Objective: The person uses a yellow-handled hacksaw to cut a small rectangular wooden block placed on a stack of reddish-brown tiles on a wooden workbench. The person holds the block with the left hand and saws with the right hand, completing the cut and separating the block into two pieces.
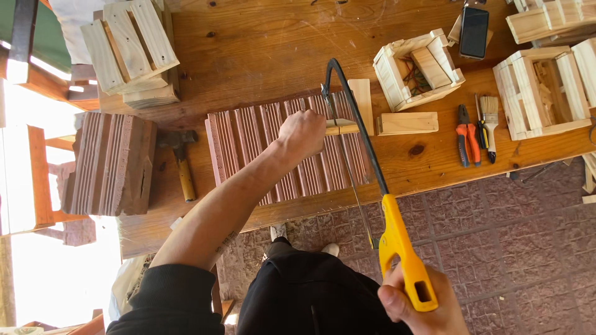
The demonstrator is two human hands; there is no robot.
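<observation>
At centre frame, the left hand (302, 132) is clamping a wooden strip (342, 128) lying left-right on the ribbed board (248, 146); the right hand (422, 304), lower right, is gripping the hacksaw (397, 242), blade crossing the strip.

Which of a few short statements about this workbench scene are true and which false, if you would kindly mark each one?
1. The right hand grips the yellow handle of a hacksaw. True.
2. The left hand lies open on the bare workbench. False: it is closed around a small wood strip on top of the ribbed reddish board.
3. A hammer lies to the left of the ribbed board. True.
4. The paintbrush stands inside a wooden crate. False: it lies flat on the bench beside the orange-handled pliers.
5. A dark phone lies on the bench near the top right. True.
</observation>
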